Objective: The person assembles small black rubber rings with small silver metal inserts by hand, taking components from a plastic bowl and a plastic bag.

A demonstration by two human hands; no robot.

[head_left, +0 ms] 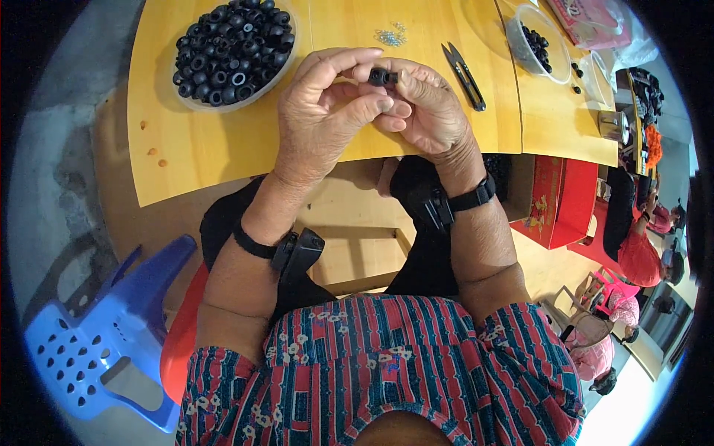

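My right hand (433,108) holds a small black ring-shaped plastic part (381,76) between thumb and forefinger, above the near part of the yellow table. Up against it is my left hand (327,104), its forefinger raised beside the part and its thumb pressed to the right fingertips. Whatever the left fingers hold, if anything, is hidden. To the left stands a clear round tub (195,106) heaped with similar black parts (230,52). Beyond my hands lies a little pile of tiny shiny metal pieces (391,35). Black-handled thread snips (464,78) rest to the right.
A second clear tub (513,41) with fewer black parts stands at the far right, near a metal tin (613,126). Below the table edge is a red box (554,201). A blue plastic stool (111,327) stands at left. Other people (643,256) sit at far right.
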